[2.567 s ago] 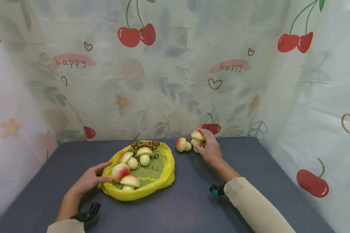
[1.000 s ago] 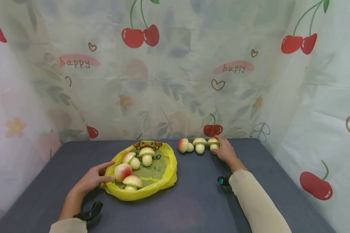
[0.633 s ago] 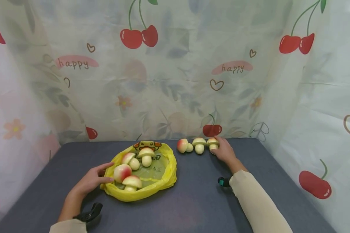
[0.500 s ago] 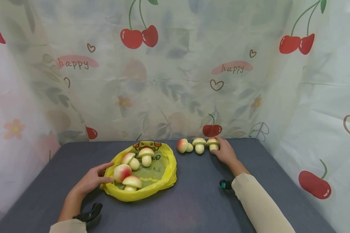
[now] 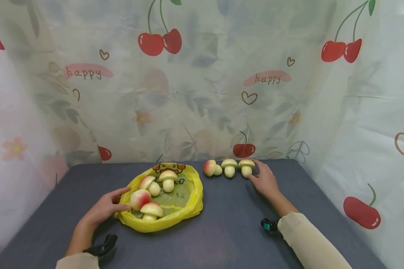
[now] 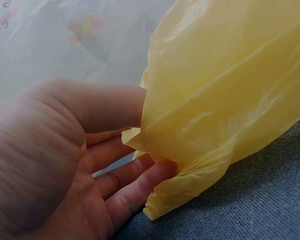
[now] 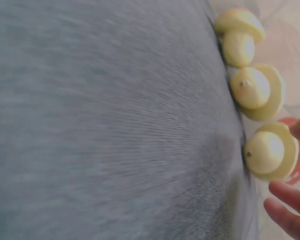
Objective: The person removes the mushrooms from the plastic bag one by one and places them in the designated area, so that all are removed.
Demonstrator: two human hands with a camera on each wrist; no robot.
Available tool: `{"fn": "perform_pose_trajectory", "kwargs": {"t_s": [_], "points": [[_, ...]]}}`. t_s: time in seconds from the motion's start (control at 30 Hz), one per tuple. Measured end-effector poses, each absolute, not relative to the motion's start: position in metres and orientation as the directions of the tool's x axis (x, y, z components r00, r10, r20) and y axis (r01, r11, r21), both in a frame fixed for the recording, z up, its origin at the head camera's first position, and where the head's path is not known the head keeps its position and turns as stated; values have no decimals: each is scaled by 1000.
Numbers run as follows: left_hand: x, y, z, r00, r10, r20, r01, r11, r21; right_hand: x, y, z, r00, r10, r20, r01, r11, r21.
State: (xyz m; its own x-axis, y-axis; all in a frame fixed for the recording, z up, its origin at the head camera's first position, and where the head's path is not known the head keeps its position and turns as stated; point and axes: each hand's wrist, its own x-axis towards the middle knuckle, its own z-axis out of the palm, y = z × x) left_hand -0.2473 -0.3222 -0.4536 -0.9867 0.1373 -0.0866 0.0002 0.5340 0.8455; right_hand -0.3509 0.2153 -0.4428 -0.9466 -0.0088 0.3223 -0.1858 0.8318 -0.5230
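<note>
My left hand (image 5: 102,210) grips the left rim of a yellow plastic bag (image 5: 196,192), spread wide on the table. In the left wrist view the thumb and fingers of that hand (image 6: 85,150) lie on and behind the yellow plastic (image 6: 215,95), part of them hidden. Several toy mushrooms with cream and red caps, such as one mushroom (image 5: 168,185), lie in the bag. My right hand (image 5: 266,183) is spread beside the rightmost mushroom (image 5: 246,172) of a row at the table's back edge; a gap shows between fingers (image 7: 285,197) and mushroom (image 7: 265,152) in the right wrist view.
The row also has a middle mushroom (image 5: 229,172) and a left mushroom (image 5: 210,168) lying on its side. A printed curtain (image 5: 188,93) hangs close behind them and at both sides of the dark table (image 5: 208,239).
The right hand set a mushroom in the middle of the row, then moved to the rightmost one. It has now let that one go and drawn back rightward. The left hand stays put.
</note>
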Motion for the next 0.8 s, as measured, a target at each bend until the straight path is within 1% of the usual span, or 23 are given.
{"fn": "perform_pose_trajectory", "kwargs": {"t_s": [0.17, 0.43, 0.6, 0.8], "points": [[-246, -321, -452, -988, 133, -83, 3, 545, 838, -334, 209, -439, -932, -33, 362, -223, 837, -499], [-246, -321, -452, -988, 132, -86, 0, 549, 836, -310, 191, -430, -877, -161, 453, -387, 796, -466], [-246, -321, -451, -987, 133, -86, 1, 549, 836, -295, 175, -426, -831, -246, 498, -480, 771, -420], [-246, -321, -453, -987, 130, -94, -7, 549, 836, -282, 156, -426, -787, -328, 523, -557, 741, -374]]}}
